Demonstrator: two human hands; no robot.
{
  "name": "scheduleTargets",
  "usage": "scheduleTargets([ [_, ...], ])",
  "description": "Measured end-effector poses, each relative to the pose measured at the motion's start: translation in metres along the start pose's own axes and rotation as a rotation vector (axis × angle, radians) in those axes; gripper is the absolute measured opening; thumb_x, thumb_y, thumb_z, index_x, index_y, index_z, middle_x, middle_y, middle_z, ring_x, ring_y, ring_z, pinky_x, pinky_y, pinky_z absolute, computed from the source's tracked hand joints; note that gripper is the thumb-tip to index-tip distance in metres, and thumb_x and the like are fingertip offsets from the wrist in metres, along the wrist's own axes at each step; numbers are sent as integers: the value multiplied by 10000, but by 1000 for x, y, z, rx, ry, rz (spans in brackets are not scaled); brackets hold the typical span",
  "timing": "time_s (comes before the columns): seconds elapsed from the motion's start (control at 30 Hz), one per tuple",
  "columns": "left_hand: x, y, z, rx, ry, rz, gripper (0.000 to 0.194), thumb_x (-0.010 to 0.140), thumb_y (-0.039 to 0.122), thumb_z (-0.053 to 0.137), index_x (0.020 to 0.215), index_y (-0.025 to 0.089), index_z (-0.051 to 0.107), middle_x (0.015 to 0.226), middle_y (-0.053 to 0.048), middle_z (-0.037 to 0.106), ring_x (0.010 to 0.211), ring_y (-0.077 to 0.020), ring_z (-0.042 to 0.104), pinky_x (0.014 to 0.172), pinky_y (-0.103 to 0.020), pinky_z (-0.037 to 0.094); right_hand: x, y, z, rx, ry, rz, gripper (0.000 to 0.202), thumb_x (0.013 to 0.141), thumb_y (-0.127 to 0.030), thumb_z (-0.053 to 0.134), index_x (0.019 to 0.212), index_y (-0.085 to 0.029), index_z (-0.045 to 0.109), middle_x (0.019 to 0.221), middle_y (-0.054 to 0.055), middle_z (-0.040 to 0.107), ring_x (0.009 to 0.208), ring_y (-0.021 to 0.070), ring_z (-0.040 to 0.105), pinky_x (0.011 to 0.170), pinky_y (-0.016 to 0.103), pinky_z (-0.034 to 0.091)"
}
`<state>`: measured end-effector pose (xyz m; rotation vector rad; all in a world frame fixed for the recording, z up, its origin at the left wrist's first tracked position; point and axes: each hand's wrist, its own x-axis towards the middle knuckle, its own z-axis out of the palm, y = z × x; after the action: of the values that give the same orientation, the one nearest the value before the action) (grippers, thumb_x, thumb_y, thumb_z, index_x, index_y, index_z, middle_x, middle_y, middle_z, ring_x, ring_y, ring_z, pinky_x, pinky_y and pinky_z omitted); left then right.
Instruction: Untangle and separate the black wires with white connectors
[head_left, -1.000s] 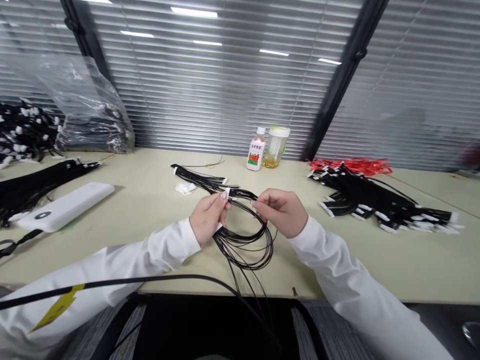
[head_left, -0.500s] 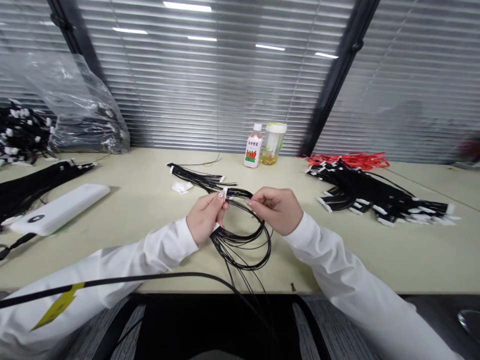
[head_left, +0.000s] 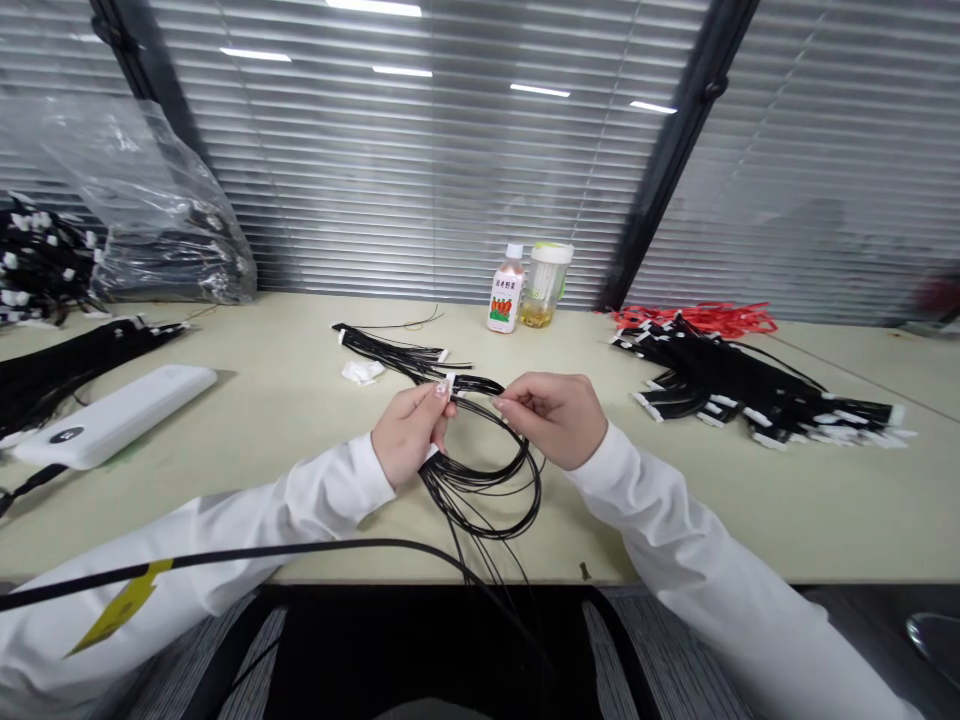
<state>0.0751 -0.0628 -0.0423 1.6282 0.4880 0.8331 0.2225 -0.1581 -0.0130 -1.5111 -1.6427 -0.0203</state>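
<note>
A looped bundle of thin black cables (head_left: 517,525) lies on the table in front of me, with loose ends trailing over the near edge. My left hand (head_left: 411,425) is closed on the left side of the bundle, its thumb and fingers pinching at a white connector (head_left: 450,381). At the loop's upper right, my right hand (head_left: 553,415) is curled, its thumb and forefinger pinched together at the cables. Whatever sits between those fingertips is too small to make out. Behind my left hand, more black cable ends (head_left: 390,352) spread away with white connectors.
A crumpled white scrap (head_left: 363,372) lies left of the cables. Farther back stand a labelled bottle (head_left: 505,290) and a lidded cup (head_left: 546,285). Black cable bundles (head_left: 727,375) and red strips (head_left: 697,318) lie right; a white power bank (head_left: 120,415) and a plastic bag (head_left: 180,220) are left.
Both hands keep nearly the same pose on the cables. The whole view has shifted very slightly.
</note>
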Motion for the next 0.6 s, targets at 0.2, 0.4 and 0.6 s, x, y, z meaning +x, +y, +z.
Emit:
scheduleTargets([
  [0.2,0,1,0,-8,-8,-16,349,789,435,366,624,146,471,332,56,422,322,-47,386,367,-149,318,0,0,-1,-1,0,-4,178,707,-266,532,628,-125,607,485,-12,534,436,27,424,468,148,347],
  [0.4,0,1,0,-14,-14,-18,340,799,413,359,621,146,471,329,61,424,316,-44,388,371,-149,316,2,0,-1,-41,-8,-87,159,703,-237,540,605,-129,603,478,-26,516,438,16,400,462,133,328],
  [0.6,-1,1,0,-6,-17,-24,346,797,419,359,621,143,473,329,59,429,318,-45,399,377,-153,314,3,4,-2,-108,-123,-214,125,705,-180,515,626,-134,601,550,-12,557,477,26,431,490,139,339],
])
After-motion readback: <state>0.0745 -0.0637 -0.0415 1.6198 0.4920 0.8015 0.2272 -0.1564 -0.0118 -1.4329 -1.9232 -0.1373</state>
